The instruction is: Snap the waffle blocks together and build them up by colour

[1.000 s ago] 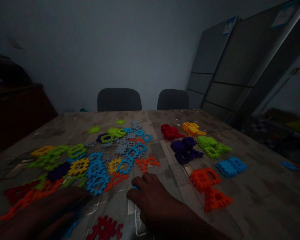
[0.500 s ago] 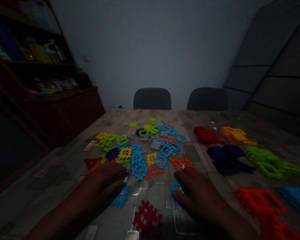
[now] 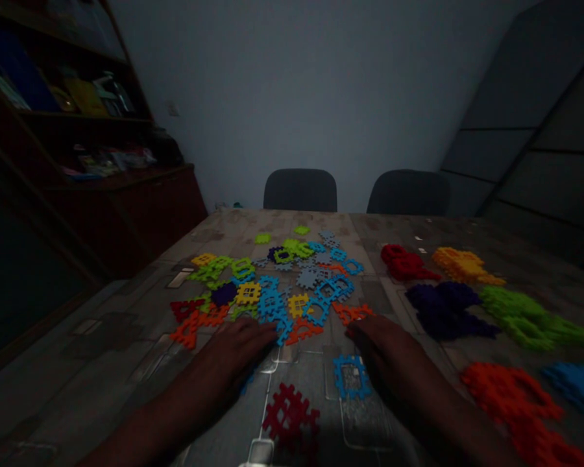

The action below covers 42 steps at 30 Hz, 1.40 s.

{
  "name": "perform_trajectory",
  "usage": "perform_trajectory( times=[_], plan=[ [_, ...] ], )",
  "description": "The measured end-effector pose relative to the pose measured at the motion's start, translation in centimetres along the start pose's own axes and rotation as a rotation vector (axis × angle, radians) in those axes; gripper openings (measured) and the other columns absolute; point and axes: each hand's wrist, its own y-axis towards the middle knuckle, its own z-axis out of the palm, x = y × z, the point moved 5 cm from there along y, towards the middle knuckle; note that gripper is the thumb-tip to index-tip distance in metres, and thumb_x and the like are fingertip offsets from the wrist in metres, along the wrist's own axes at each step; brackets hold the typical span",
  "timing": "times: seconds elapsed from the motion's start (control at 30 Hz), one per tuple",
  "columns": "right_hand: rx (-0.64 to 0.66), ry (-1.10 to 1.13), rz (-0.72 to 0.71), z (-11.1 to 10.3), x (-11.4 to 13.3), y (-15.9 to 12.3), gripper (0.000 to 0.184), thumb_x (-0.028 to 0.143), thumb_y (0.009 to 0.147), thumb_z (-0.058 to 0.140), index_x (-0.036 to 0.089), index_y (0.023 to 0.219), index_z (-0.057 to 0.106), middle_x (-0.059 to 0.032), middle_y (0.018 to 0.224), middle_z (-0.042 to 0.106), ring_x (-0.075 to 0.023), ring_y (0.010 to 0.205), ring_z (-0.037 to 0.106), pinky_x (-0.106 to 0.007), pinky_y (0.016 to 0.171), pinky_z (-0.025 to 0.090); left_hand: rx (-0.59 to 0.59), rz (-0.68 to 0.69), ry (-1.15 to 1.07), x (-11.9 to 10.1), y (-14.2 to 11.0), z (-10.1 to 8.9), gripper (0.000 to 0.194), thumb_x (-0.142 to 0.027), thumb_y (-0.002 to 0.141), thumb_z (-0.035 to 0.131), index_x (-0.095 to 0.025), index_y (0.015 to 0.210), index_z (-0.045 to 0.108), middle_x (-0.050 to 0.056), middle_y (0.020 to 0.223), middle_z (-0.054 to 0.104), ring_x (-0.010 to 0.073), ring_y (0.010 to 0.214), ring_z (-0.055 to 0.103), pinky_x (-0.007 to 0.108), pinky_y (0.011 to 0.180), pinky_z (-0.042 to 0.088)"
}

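Note:
My left hand (image 3: 243,344) lies low over the pile's near edge, fingers stretched out. Its fingertips reach a blue notched building piece (image 3: 283,329), and another blue piece (image 3: 246,383) is mostly covered beneath the hand. My right hand (image 3: 382,340) has its fingers extended, tips at the near corner of an orange triangular piece (image 3: 353,313); its thumb is hidden. A blue square frame piece (image 3: 351,377) lies just left of that hand. Between my forearms sits a dark red piece (image 3: 289,415). An orange arched piece (image 3: 304,332) lies between the two hands.
Mixed yellow, lime, grey and blue pieces spread across the middle. On the right stand colour-sorted stacks: red (image 3: 403,261), yellow (image 3: 462,264), purple (image 3: 445,308), lime (image 3: 525,314), orange (image 3: 509,392) and blue (image 3: 577,384). Two chairs (image 3: 300,189) stand behind the table; the room is dim.
My left hand has moved right and onto the blue pieces. My right hand has shifted off the blue frame piece, toward the orange triangle, leaving that frame lying in full view.

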Motion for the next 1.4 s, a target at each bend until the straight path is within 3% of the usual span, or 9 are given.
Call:
perform_trajectory(
  times=[0.27,0.37,0.5,0.67,0.8,0.93,1.07,1.27,1.4],
  plan=[
    [-0.028,0.031,-0.118,1.4,0.5,0.0,0.032,0.010,0.096,0.041,0.020,0.110,0.068,-0.0117,0.116,0.072,-0.0239,0.108,0.065,-0.040,0.096,0.049,-0.012,0.090,-0.044,-0.3,0.5,-0.2,0.028,-0.018,0.104,0.045,-0.028,0.121,0.065,0.006,0.109,0.071,0.0229,0.097,0.063,0.038,0.085,0.048],
    [-0.071,0.035,-0.127,1.8,0.5,0.3,0.036,0.009,0.095,0.041,0.020,0.121,0.064,-0.0125,0.126,0.069,-0.0245,0.117,0.062,-0.043,0.104,0.046,-0.067,0.105,-0.034,0.0,0.4,-0.3,0.027,-0.024,0.107,0.042,-0.028,0.126,0.061,0.007,0.115,0.070,0.0242,0.104,0.062,0.040,0.090,0.049],
    [-0.060,-0.032,-0.094,2.0,1.2,1.7,0.044,0.010,0.093,0.045,0.015,0.134,0.057,-0.0154,0.138,0.061,-0.0252,0.129,0.054,-0.043,0.112,0.039,-0.126,0.071,0.007,0.8,-0.2,0.0,0.045,-0.031,0.105,0.048,-0.032,0.150,0.039,0.007,0.146,0.056,0.0285,0.132,0.051,0.047,0.111,0.041],
    [0.009,-0.120,-0.070,2.4,3.6,4.6,0.046,0.015,0.092,0.056,0.013,0.138,0.055,-0.0160,0.138,0.060,-0.0268,0.127,0.054,-0.040,0.109,0.039,-0.013,0.061,0.046,1.4,-0.6,1.4,0.059,-0.027,0.105,0.049,-0.036,0.157,0.024,0.006,0.158,0.045,0.0304,0.143,0.041,0.058,0.121,0.028],
    [0.032,-0.179,-0.025,3.1,5.2,6.4,0.046,0.023,0.089,0.065,0.010,0.132,0.059,-0.0185,0.125,0.063,-0.0313,0.116,0.057,-0.042,0.099,0.044,-0.044,0.040,0.023,1.3,-0.6,0.9,0.064,-0.027,0.099,0.058,-0.035,0.156,0.029,0.008,0.151,0.050,0.0319,0.136,0.047,0.052,0.117,0.036],
    [0.042,-0.194,-0.015,3.3,5.5,6.9,0.044,0.023,0.087,0.067,0.010,0.129,0.061,-0.0179,0.118,0.063,-0.0309,0.110,0.060,-0.041,0.095,0.046,-0.066,0.025,-0.015,0.8,-0.5,0.1,0.079,-0.027,0.093,0.066,-0.039,0.158,0.022,0.007,0.145,0.054,0.0320,0.129,0.053,0.049,0.109,0.045],
    [0.041,-0.165,-0.060,2.7,4.8,5.9,0.058,0.022,0.082,0.070,0.013,0.138,0.056,-0.0160,0.127,0.061,-0.0305,0.118,0.056,-0.042,0.101,0.043,-0.051,-0.020,-0.041,0.6,-0.3,-0.1,0.081,-0.026,0.093,0.067,-0.043,0.157,0.021,0.008,0.145,0.052,0.0304,0.125,0.057,0.047,0.102,0.052],
    [-0.034,-0.064,-0.163,1.1,2.5,0.5,0.083,0.015,0.075,0.068,0.020,0.153,0.040,-0.0144,0.149,0.050,-0.0344,0.138,0.042,-0.057,0.117,0.026,-0.152,0.019,-0.058,0.7,0.0,-0.4,0.045,-0.025,0.102,0.051,-0.035,0.146,0.046,0.006,0.125,0.066,0.0242,0.108,0.067,0.037,0.090,0.057],
    [0.076,0.004,-0.145,1.7,1.5,-2.5,0.091,0.008,0.073,0.064,0.023,0.157,0.032,-0.0129,0.155,0.045,-0.0318,0.143,0.037,-0.055,0.118,0.027,-0.205,0.039,-0.069,0.7,0.1,-0.7,0.037,-0.028,0.104,0.048,-0.033,0.141,0.053,0.006,0.117,0.070,0.0224,0.102,0.069,0.032,0.088,0.057]
  ],
)
